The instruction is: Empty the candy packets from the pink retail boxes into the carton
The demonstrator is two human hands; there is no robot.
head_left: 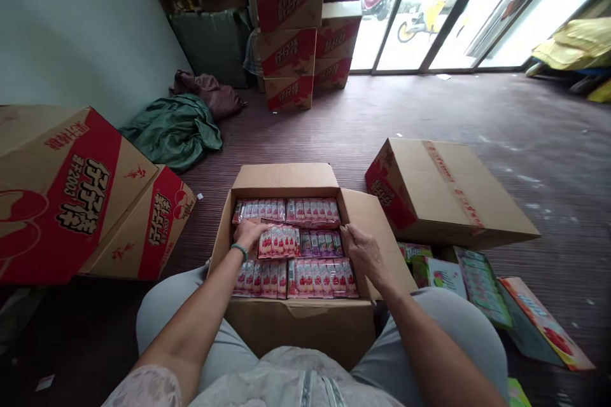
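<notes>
Left hand [248, 233]: the forearm enters from lower left and reaches forward over the near wall of the open carton [296, 324]. A green wristband [240, 249] sits at the wrist. The fingers are curled closed over the left end of the red pack [279, 241] in the middle row.

Right hand [360, 251]: the forearm enters from lower right, back of the hand up. The fingers are bent down at the right end of the middle row, between the purple-tinted pack [323, 243] and the carton's right wall. Whether they grip anything cannot be told.

The open carton is plain brown corrugated board, rectangular, flaps folded outward. It stands on the floor [525, 114] between the person's knees. It holds three rows of glossy film-wrapped packs, each a flat block of narrow sachets printed red and pink.

Orientation: the red pack's long axis runs left to right across the carton, with its sachets side by side, each pointing front to back. It lies slightly askew and slightly raised above the neighbouring rows.

Surroundings: a taped carton [449, 194] lies just right of the open carton. Two red-printed cartons [71, 197] lie to the left, and flat printed boxes [477, 280] lie at the right knee.
</notes>
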